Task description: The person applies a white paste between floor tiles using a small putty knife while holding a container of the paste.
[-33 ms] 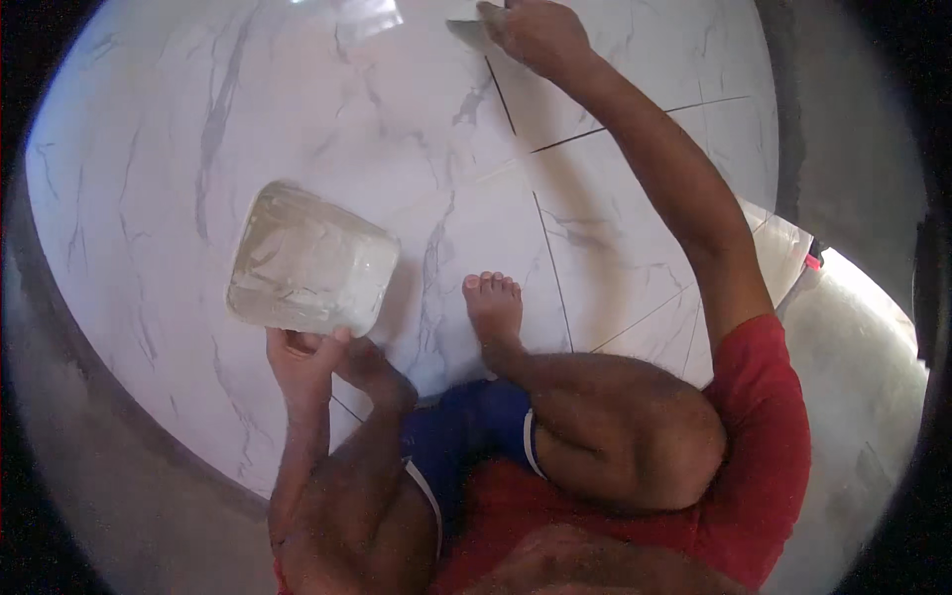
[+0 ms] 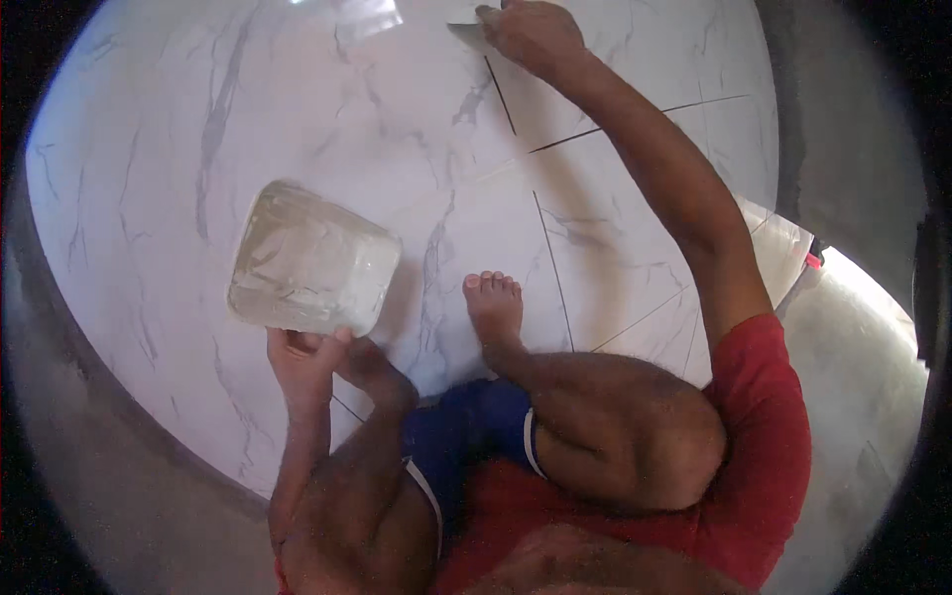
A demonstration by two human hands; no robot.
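My left hand [image 2: 303, 359] grips the near rim of a squarish, pale plastic tub [image 2: 309, 256], its thumb on the edge and the fingers partly hidden below. Whitish paste coats the inside of the tub. Far ahead, at the top of the view, my right hand [image 2: 534, 38] is closed around a putty knife [image 2: 468, 36]. The thin blade points left, close over the white marbled tiles [image 2: 397, 129]; whether it touches them I cannot tell. Just below the blade runs a dark joint line [image 2: 501, 94] between tiles, broken by a pale stretch farther down.
My bare foot [image 2: 494, 312] rests on the tiles between the tub and more dark joints. Grey concrete [image 2: 843, 149] borders the tiled floor on the right and left. A small red thing [image 2: 814, 261] lies by the tile edge at right.
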